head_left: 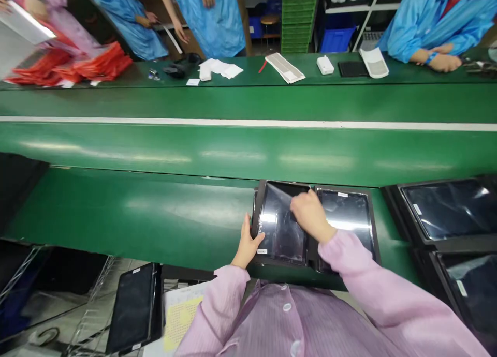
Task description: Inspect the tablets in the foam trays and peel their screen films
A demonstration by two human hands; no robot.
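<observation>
Glossy green worktop (135,212) ahead; at twelve o'clock your spread left hand (247,246) touches a black rectangular screen panel (280,230); your right hand (310,214) pinches its clear plastic film (281,193). Tugging hard could skid the panel.

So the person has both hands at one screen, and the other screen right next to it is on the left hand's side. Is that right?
Not quite. The head view shows the other screen on the right hand's side, not the left hand's. Both hands are indeed at one screen.
</observation>
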